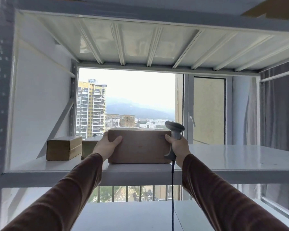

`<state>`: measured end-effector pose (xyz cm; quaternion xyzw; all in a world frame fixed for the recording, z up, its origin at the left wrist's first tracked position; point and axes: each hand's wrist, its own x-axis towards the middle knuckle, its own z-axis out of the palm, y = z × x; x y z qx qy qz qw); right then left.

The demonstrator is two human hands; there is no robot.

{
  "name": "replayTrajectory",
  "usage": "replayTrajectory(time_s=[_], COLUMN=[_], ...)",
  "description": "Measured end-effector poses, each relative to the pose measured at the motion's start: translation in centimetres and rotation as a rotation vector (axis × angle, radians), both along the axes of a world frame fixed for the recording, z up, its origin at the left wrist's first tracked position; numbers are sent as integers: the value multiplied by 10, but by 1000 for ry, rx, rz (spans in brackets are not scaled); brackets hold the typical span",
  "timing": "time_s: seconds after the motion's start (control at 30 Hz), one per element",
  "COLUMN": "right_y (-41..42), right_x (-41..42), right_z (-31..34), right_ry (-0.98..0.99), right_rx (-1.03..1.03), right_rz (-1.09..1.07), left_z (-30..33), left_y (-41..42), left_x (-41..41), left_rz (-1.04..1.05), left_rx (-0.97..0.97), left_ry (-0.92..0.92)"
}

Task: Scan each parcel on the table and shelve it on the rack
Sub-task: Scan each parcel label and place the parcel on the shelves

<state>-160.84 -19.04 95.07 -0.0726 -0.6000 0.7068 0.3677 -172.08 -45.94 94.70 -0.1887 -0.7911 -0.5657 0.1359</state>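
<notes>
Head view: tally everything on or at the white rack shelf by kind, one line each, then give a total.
Cardboard parcels: 3 - the large parcel held between the left hand and right hand, the small parcel at left, and a partly hidden parcel behind the left hand.
Barcode scanners: 1 - the grey scanner gripped in the right hand.
Total: 4

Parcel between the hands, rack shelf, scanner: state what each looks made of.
Parcel: brown corrugated cardboard by its look, matte, with folded box edges. Rack shelf: probably painted or coated metal, glossy white, reflecting the window light. Scanner in the right hand: likely grey moulded plastic, smooth and dull.
</notes>
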Motion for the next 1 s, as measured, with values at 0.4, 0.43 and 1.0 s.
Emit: replayTrajectory(time_s=[0.4,0.43,1.0], right_y=[-10,-12,40], right_x=[36,45,262], right_z=[2,2,-71], right_ry=[84,98,136], right_rx=[89,112,210], right_rz=[-89,-104,-538], left_z=[13,15,-66], left_y=[12,15,223], left_x=[44,51,217], left_rz=[215,218,-807], left_rx=[-5,1,358], left_ry=[360,416,-11])
